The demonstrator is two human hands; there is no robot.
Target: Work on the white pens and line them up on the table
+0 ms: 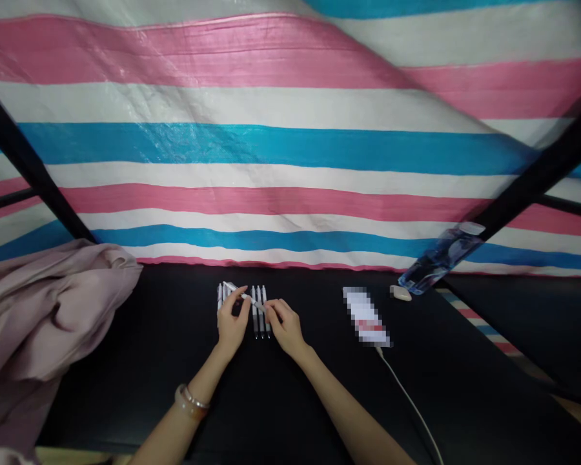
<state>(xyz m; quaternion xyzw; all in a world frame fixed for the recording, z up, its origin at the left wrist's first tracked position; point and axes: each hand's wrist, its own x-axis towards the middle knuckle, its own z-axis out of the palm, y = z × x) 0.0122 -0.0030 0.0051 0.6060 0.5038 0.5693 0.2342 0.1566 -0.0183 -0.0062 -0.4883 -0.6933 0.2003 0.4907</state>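
Note:
Both hands hold one white pen (pixel 252 301) between them, above the black table. My left hand (pixel 232 324) pinches it near its left part, with thumb and index finger. At its right end, the fingers of my right hand (pixel 285 325) are closed round it. Below and between the hands, several white pens (pixel 257 321) lie side by side, their dark tips toward me. A second group of white pens (pixel 220 297) lies at the left, partly hidden by my left hand.
A phone (pixel 366 316) with a white cable (pixel 409 397) lies on the black table (pixel 271 413) at the right. Beyond it are a small white case (pixel 401 293) and a clear bottle (pixel 438 258). Pink cloth (pixel 53 316) covers the left side. Striped sheeting (pixel 271 148) hangs behind.

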